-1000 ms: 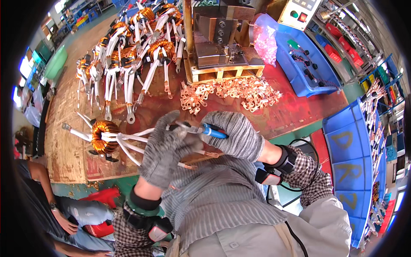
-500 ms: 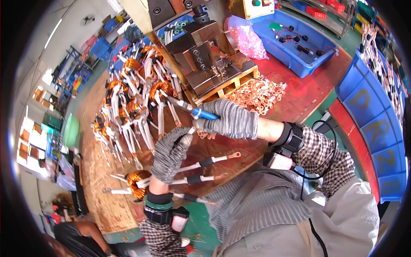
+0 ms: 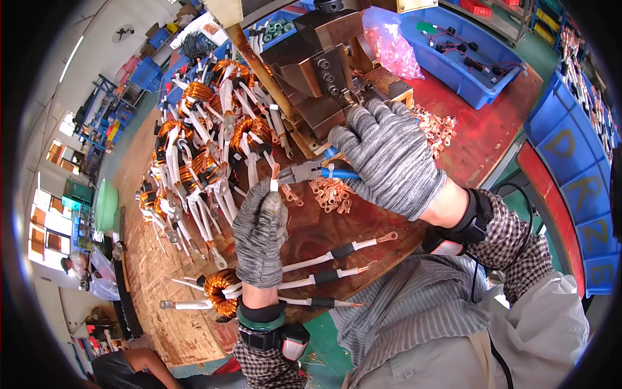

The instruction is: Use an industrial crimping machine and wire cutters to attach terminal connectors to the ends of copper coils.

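Observation:
My left hand [image 3: 260,233], in a grey knit glove, pinches a white-sleeved wire [image 3: 274,184] whose bare copper end sticks up past the fingertips. My gloved right hand [image 3: 395,162] is wrapped round the blue handles of a pair of pliers [image 3: 301,173], and the handles stand apart. The jaws point left, right beside the wire's copper end; whether they touch it I cannot tell. Below my left hand lies a copper-wound ring coil [image 3: 221,293] with white leads. One lead ends in a copper lug [image 3: 387,237], another in bare strands [image 3: 366,267].
Many similar coils [image 3: 194,162] are heaped on the left of the table. A dark metal press [image 3: 317,65] stands ahead, with loose copper lugs [image 3: 330,196] around its base. A blue tray [image 3: 479,97] of small wired parts sits at the back right; a blue bin [image 3: 570,162] stands farther right.
The pliers have swung from pointing at the coil heap to the wire's copper end, and their handles have spread. My right hand has moved up and right. The wire end now shows above my left fingers.

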`<state>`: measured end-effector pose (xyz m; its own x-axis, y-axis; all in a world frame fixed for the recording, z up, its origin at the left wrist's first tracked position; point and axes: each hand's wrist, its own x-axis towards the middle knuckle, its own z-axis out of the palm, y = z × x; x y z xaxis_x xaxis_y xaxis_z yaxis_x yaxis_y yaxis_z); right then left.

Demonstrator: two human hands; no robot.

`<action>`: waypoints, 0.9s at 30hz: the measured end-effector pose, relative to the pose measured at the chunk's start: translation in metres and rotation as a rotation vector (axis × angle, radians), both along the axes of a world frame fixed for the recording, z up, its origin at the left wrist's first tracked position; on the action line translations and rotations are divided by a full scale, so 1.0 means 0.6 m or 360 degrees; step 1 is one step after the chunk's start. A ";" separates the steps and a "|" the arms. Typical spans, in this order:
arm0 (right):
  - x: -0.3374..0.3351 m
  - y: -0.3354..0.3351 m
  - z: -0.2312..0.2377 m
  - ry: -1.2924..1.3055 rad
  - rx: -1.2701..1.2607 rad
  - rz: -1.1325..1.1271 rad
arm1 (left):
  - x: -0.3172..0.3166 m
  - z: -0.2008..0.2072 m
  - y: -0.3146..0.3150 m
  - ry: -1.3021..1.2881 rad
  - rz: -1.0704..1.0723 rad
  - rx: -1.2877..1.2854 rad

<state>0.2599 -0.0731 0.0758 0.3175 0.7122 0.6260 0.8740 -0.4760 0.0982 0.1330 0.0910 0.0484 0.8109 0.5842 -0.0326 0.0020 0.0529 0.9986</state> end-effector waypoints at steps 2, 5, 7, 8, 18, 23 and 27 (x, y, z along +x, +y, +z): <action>0.003 0.006 -0.004 0.0090 -0.0048 -0.0078 | 0.004 -0.005 0.002 0.0022 0.0012 0.0022; 0.005 0.011 -0.006 0.0101 -0.0067 -0.0074 | 0.002 -0.009 0.004 -0.0027 -0.0025 -0.0008; 0.005 0.012 -0.005 0.0089 -0.0073 -0.0084 | 0.000 -0.007 0.002 -0.0012 0.0000 -0.0045; 0.007 0.012 -0.005 0.0069 -0.0086 -0.0090 | 0.001 -0.006 0.000 -0.0013 -0.0003 -0.0048; 0.017 0.012 -0.004 0.0070 -0.0107 0.0041 | 0.007 -0.002 -0.004 0.0038 -0.0012 0.0028; 0.012 0.014 0.002 0.0009 -0.0190 -0.0003 | 0.005 -0.003 -0.003 0.0043 -0.0012 0.0077; 0.014 0.019 0.000 -0.0036 -0.0248 -0.0006 | 0.006 -0.002 -0.005 0.0054 0.0025 0.0056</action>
<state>0.2680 -0.0619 0.0757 0.3072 0.8002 0.5151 0.8689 -0.4566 0.1911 0.1364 0.0879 0.0470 0.8005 0.5980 -0.0391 0.0353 0.0181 0.9992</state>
